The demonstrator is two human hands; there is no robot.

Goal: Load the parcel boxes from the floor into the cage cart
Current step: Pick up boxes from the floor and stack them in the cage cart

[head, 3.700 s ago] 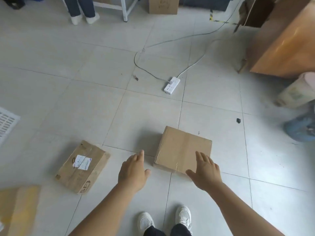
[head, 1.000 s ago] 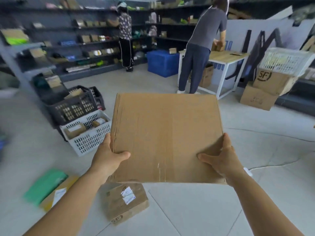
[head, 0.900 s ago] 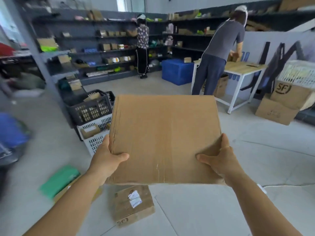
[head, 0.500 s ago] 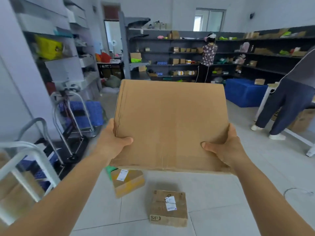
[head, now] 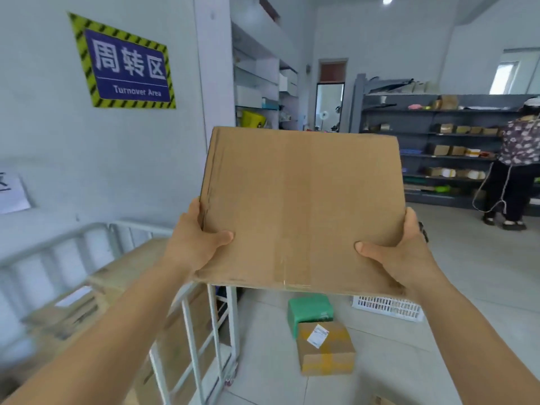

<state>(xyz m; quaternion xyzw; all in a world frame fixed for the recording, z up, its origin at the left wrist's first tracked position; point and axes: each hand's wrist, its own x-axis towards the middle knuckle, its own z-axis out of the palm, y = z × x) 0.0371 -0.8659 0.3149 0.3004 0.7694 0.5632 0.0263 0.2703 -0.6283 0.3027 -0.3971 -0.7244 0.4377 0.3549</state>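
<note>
1. Swung left since half a second ago, the view now shows the white metal cage cart (head: pixel 193 331), low left.
2. The flat brown cardboard parcel box (head: pixel 301 206) is held aloft beside it.
3. The left hand (head: pixel 195 244) and right hand (head: pixel 400 252) grasp its near corners, thumbs on top.

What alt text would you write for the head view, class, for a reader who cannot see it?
Two bare hands, left hand and right hand, hold a flat cardboard box by its sides at chest height. A metal cage cart holding cartons stands lower left; a taped parcel and green package lie on the floor.
</note>
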